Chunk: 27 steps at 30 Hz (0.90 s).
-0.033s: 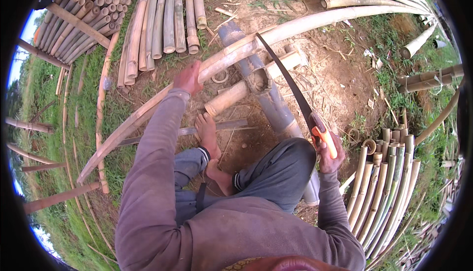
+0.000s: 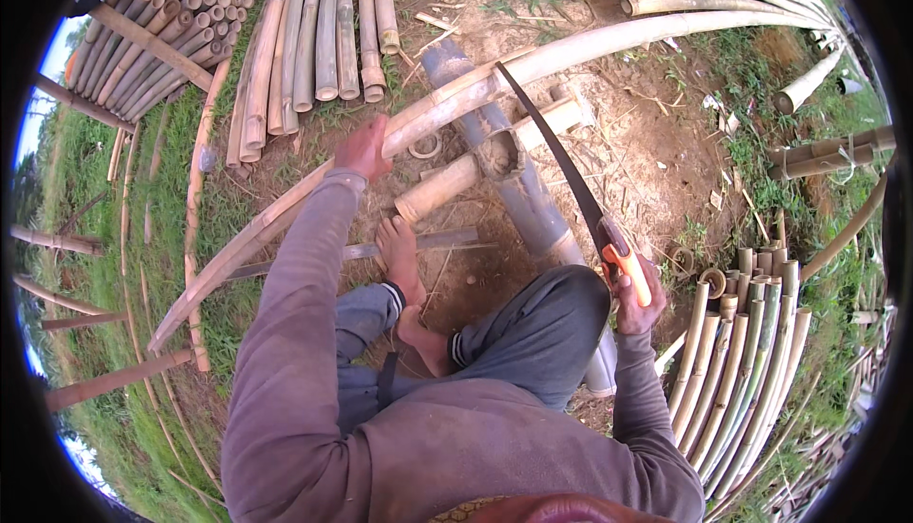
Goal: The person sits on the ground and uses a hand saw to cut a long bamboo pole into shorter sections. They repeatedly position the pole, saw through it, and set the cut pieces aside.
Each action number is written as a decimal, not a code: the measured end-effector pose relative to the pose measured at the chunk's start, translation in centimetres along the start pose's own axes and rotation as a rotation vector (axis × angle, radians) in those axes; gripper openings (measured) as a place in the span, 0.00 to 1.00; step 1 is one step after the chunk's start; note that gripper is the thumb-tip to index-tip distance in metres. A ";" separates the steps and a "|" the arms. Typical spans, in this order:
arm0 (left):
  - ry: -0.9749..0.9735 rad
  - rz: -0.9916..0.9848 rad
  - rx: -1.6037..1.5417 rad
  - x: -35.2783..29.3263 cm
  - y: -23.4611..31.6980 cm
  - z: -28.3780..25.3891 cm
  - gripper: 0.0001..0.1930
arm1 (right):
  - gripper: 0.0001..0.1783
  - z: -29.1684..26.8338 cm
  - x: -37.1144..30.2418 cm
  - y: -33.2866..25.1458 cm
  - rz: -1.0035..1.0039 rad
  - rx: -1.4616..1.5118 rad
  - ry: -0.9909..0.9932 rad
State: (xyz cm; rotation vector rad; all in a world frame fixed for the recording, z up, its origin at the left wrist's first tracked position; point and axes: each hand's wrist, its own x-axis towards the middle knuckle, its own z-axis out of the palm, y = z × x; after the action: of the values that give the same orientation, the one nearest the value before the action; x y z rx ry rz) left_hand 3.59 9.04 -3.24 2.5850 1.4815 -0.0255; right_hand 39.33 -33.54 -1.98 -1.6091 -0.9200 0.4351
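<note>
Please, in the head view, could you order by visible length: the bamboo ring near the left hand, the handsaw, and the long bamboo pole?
Longest to shortest, as they look:
1. long bamboo pole
2. handsaw
3. bamboo ring
The gaps are wide, so no two look alike.

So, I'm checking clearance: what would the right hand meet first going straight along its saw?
Probably the long bamboo pole, which the tip of the orange-handled saw overlaps; the short bamboo crosspiece seems lower, though depth is unclear.
</note>
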 end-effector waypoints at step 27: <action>-0.049 -0.005 0.007 1.5 -0.3 -1.1 0.40 | 0.30 0.0 2.5 3.7 -0.032 -0.043 -0.040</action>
State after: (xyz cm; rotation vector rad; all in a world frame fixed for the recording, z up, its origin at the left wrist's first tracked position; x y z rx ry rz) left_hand 4.03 10.60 -2.38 2.5679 1.4734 -0.0938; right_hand 42.07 -31.72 -4.99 -1.6276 -0.9899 0.4299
